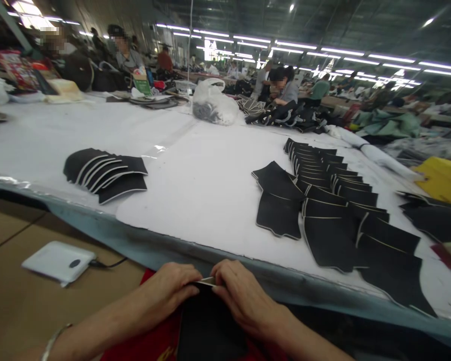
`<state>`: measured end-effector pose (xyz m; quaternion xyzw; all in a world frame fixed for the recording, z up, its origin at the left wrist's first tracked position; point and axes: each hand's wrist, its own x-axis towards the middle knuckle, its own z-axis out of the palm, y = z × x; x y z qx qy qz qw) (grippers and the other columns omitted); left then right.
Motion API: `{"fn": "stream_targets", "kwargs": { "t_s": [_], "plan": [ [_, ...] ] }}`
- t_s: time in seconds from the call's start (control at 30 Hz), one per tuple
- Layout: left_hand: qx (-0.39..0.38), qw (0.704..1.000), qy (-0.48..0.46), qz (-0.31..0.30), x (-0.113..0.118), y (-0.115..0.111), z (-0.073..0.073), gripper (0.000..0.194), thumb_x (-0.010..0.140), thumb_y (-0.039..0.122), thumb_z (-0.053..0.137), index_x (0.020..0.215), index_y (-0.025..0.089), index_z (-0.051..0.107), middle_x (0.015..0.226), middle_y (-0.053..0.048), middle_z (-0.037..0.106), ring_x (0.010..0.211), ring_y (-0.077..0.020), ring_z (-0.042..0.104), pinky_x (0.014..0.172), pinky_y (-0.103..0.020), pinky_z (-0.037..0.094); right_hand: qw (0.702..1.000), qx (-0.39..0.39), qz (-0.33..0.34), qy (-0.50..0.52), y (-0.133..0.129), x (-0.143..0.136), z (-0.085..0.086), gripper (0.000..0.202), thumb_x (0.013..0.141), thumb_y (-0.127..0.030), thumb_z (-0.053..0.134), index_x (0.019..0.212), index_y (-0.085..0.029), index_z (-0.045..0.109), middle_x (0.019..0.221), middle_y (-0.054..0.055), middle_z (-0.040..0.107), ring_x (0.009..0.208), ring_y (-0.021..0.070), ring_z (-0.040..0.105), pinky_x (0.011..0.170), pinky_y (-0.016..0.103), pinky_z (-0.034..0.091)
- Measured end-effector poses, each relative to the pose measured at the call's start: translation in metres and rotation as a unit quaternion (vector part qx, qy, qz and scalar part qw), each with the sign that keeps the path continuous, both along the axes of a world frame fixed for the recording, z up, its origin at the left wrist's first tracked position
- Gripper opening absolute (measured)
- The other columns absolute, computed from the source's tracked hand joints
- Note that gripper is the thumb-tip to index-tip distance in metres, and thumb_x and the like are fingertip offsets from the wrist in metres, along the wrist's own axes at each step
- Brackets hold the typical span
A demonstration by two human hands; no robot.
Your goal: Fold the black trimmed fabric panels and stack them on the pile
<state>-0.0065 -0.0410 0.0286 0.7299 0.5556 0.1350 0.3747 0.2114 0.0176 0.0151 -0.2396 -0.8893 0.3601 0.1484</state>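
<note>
I am pinching the black panel (206, 321) along its top edge, left hand (173, 291) and right hand (244, 296) both clamped; it seems light, thin, flexible, below the bench's (210, 200) near edge.

Bare white table (206, 185) lay open ahead, fanned black pieces (105, 173) blocked the left, overlapping black panels (334, 210) crowded the right, plastic bag (212, 105) stood beyond.

A garment factory floor: long cutting tables (210, 175), stacked black fabric pieces (323, 200), seated workers (281, 85).
</note>
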Motion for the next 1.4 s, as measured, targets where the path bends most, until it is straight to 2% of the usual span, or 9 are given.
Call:
{"fn": "stream_targets", "kwargs": {
  "t_s": [0.23,0.4,0.67,0.83,0.97,1.1,1.2,1.27,1.4],
  "plan": [
    [-0.012,1.0,-0.024,-0.008,-0.002,0.002,-0.001,0.022,0.095,0.022,0.048,0.089,0.02,0.069,0.083,0.001,0.068,0.079,-0.0156,0.06,0.069,-0.022,0.035,1.0,-0.001,0.001,-0.021,0.0,-0.002,-0.001,0.006,0.097,-0.016,0.046,0.093,-0.019,0.045,0.093,0.003,0.055,0.083,0.0176,0.048,0.077,0.031,0.041],
    [-0.013,0.999,-0.04,-0.015,-0.002,0.004,0.002,0.027,0.096,0.025,0.047,0.082,0.018,0.069,0.077,0.001,0.067,0.073,-0.0152,0.06,0.066,-0.022,0.035,0.999,-0.002,-0.007,-0.037,0.0,-0.002,-0.002,0.006,0.097,-0.017,0.048,0.091,-0.019,0.046,0.09,0.003,0.055,0.08,0.0179,0.048,0.073,0.03,0.04],
    [-0.011,0.999,-0.036,-0.03,0.007,0.002,0.013,0.032,0.098,0.027,0.04,0.096,0.022,0.071,0.082,0.0,0.069,0.074,-0.0169,0.06,0.069,-0.023,0.038,0.998,0.057,-0.011,0.003,-0.002,-0.005,-0.009,0.011,0.095,-0.014,0.049,0.087,-0.019,0.044,0.083,0.003,0.054,0.075,0.0174,0.047,0.069,0.028,0.036],
    [0.029,0.997,0.055,-0.038,0.012,0.004,0.005,0.026,0.092,0.018,0.046,0.082,0.02,0.069,0.079,-0.002,0.064,0.079,-0.0188,0.058,0.072,-0.026,0.038,0.994,0.108,-0.01,0.022,-0.005,-0.011,-0.021,0.012,0.094,-0.013,0.046,0.084,-0.019,0.043,0.08,0.003,0.054,0.072,0.0178,0.045,0.069,0.029,0.034],
    [0.03,0.998,0.04,-0.031,0.018,0.005,-0.007,0.023,0.092,0.019,0.046,0.08,0.017,0.066,0.083,-0.004,0.063,0.082,-0.019,0.056,0.074,-0.027,0.039,0.991,0.133,-0.01,0.022,-0.005,-0.012,-0.026,0.013,0.094,-0.014,0.045,0.083,-0.019,0.043,0.079,0.004,0.054,0.071,0.0186,0.045,0.07,0.031,0.034],
    [0.027,0.999,0.012,-0.03,0.022,0.004,-0.014,0.026,0.094,0.019,0.043,0.078,0.017,0.064,0.08,-0.003,0.06,0.08,-0.0178,0.054,0.072,-0.027,0.037,0.995,0.094,-0.023,0.035,-0.007,-0.004,-0.021,0.011,0.092,-0.014,0.052,0.085,-0.019,0.046,0.08,0.002,0.056,0.073,0.0178,0.048,0.072,0.03,0.037],
    [0.016,0.999,-0.013,-0.036,0.023,0.004,-0.012,0.026,0.095,0.019,0.043,0.08,0.018,0.064,0.081,-0.001,0.06,0.081,-0.0166,0.055,0.073,-0.026,0.036,0.998,0.046,-0.045,0.024,-0.007,0.005,-0.016,0.013,0.089,-0.013,0.059,0.097,-0.017,0.049,0.089,0.004,0.06,0.081,0.0183,0.052,0.075,0.029,0.04],
    [0.007,0.999,-0.019,-0.037,0.022,0.005,-0.011,0.026,0.096,0.02,0.043,0.083,0.02,0.065,0.082,0.0,0.06,0.082,-0.0162,0.054,0.073,-0.026,0.035,0.999,0.034,-0.035,-0.002,-0.006,0.01,-0.014,0.016,0.089,-0.014,0.06,0.102,-0.017,0.052,0.095,0.005,0.061,0.086,0.019,0.053,0.078,0.03,0.041],
    [-0.007,0.999,-0.013,-0.037,0.022,0.007,-0.008,0.024,0.095,0.02,0.044,0.087,0.022,0.067,0.083,0.001,0.061,0.083,-0.0162,0.054,0.073,-0.026,0.035,0.999,0.022,-0.018,-0.029,-0.003,0.015,-0.013,0.005,0.091,-0.017,0.061,0.095,-0.019,0.059,0.091,0.003,0.063,0.083,0.0176,0.055,0.077,0.029,0.04]
  ]
}}
